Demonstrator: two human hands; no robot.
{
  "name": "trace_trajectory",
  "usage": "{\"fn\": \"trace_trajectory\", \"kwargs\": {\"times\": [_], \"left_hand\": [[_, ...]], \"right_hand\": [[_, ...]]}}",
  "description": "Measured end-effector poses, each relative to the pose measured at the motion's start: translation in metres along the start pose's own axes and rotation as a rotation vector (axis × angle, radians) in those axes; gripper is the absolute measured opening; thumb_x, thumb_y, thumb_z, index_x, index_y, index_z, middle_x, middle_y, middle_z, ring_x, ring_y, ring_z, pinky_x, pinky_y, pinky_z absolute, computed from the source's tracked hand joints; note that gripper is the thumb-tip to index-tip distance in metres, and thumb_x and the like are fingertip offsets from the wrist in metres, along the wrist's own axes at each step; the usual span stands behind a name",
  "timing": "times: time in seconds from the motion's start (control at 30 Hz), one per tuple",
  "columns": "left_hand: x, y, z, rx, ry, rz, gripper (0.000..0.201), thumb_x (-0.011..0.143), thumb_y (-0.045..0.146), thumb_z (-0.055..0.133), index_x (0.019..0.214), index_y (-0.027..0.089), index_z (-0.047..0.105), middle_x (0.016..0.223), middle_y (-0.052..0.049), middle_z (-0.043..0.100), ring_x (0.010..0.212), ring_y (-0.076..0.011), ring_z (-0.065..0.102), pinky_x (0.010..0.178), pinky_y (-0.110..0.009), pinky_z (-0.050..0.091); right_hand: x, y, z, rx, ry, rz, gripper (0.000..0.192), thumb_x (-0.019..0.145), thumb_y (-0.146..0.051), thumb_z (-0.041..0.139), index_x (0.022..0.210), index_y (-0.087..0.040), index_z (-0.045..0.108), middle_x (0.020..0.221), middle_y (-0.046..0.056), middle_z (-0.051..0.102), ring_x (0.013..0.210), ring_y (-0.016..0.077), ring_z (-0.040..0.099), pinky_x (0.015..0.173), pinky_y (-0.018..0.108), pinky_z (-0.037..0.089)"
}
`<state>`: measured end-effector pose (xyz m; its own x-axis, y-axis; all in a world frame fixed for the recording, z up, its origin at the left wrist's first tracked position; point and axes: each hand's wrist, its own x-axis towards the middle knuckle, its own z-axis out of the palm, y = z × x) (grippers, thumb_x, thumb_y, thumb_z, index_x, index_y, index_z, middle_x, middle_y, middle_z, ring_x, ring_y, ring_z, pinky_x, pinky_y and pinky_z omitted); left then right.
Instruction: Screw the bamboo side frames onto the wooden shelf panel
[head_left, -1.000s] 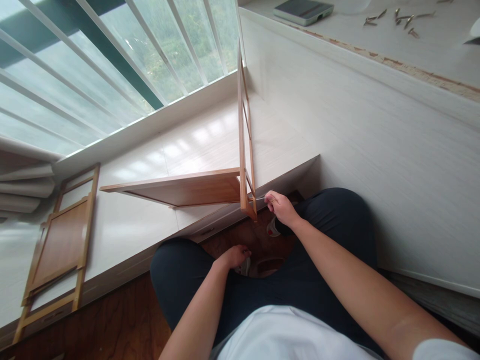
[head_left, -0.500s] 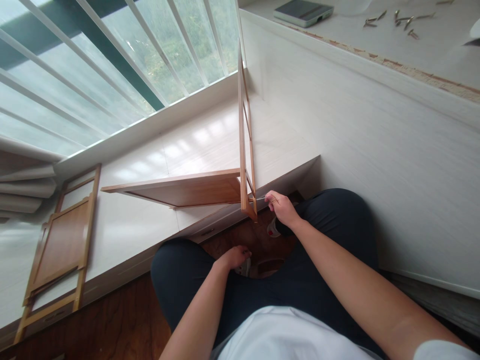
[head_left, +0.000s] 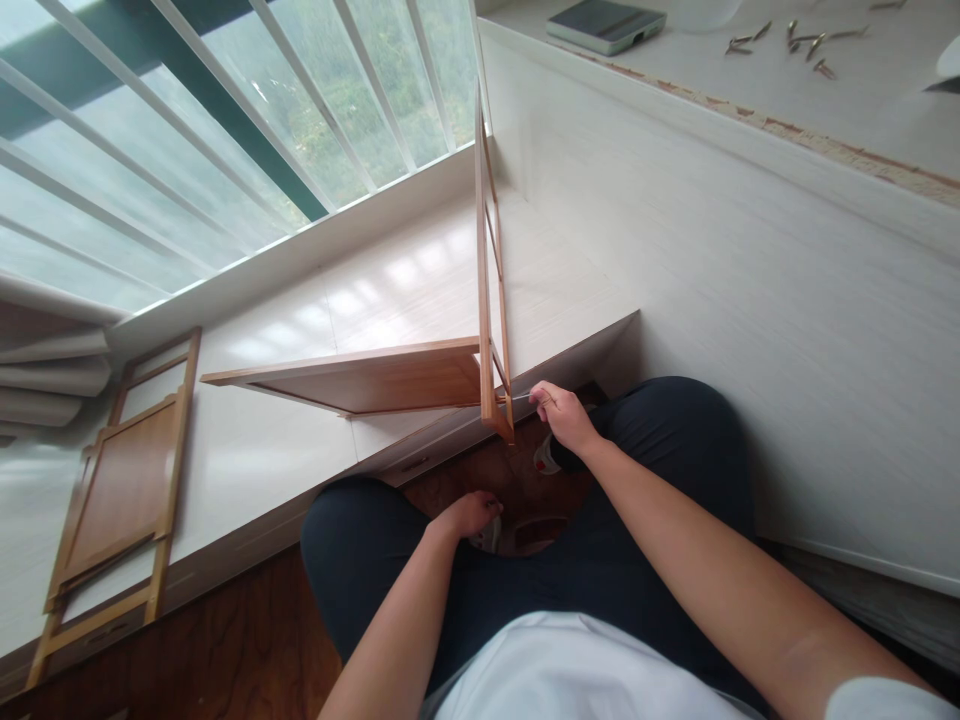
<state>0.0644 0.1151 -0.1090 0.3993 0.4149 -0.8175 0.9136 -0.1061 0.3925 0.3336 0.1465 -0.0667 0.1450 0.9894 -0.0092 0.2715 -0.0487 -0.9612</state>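
My right hand is closed in a pinch on a thin metal shaft that looks like a hex key. The shaft's far end meets the lower end of an upright wooden frame, which leans toward the window side. A flat wooden panel joins this frame on its left, near the bottom. Over the floor between my knees, my left hand hangs with curled fingers, apart from the wood. Whether anything is inside it is hidden.
Another wooden frame with a panel lies at the left on the white ledge. On the higher surface at upper right are a phone and several metal screws. A white side wall stands to my right, a barred window ahead.
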Motion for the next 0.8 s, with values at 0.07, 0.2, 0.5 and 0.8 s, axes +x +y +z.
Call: {"fn": "trace_trajectory", "kwargs": {"times": [0.07, 0.2, 0.5, 0.8], "left_hand": [[-0.0003, 0.0005, -0.0004, 0.003, -0.001, 0.004, 0.039, 0.098, 0.040, 0.045, 0.111, 0.016, 0.074, 0.116, -0.015, 0.076, 0.102, -0.0270, 0.070, 0.090, -0.035, 0.049], [-0.0008, 0.0006, -0.0006, 0.002, 0.005, 0.010, 0.038, 0.098, 0.040, 0.046, 0.110, 0.017, 0.074, 0.117, -0.014, 0.076, 0.103, -0.0264, 0.069, 0.092, -0.035, 0.049], [0.0013, -0.0016, 0.0008, 0.005, 0.010, 0.010, 0.038, 0.097, 0.040, 0.046, 0.109, 0.017, 0.074, 0.115, -0.012, 0.076, 0.103, -0.0249, 0.070, 0.089, -0.032, 0.049], [0.0015, -0.0016, 0.0016, 0.005, 0.012, 0.011, 0.038, 0.098, 0.041, 0.046, 0.111, 0.018, 0.074, 0.116, -0.012, 0.076, 0.102, -0.0253, 0.069, 0.089, -0.033, 0.049]], "right_hand": [[-0.0001, -0.0001, -0.0004, -0.006, -0.007, 0.006, 0.045, 0.102, -0.059, 0.042, 0.082, -0.024, 0.063, 0.055, -0.003, 0.053, 0.056, 0.0174, 0.050, 0.061, 0.029, 0.036], [-0.0003, 0.0004, -0.0007, -0.017, -0.013, 0.013, 0.043, 0.103, -0.056, 0.043, 0.083, -0.024, 0.063, 0.056, -0.003, 0.053, 0.056, 0.0171, 0.051, 0.062, 0.028, 0.036], [-0.0010, 0.0036, 0.0011, -0.022, -0.015, 0.022, 0.043, 0.103, -0.054, 0.042, 0.081, -0.022, 0.061, 0.055, -0.003, 0.053, 0.056, 0.0160, 0.051, 0.061, 0.028, 0.036], [-0.0008, 0.0015, 0.0001, -0.052, -0.014, 0.012, 0.045, 0.104, -0.054, 0.040, 0.081, -0.022, 0.061, 0.055, -0.003, 0.054, 0.056, 0.0160, 0.052, 0.061, 0.027, 0.037]]}}
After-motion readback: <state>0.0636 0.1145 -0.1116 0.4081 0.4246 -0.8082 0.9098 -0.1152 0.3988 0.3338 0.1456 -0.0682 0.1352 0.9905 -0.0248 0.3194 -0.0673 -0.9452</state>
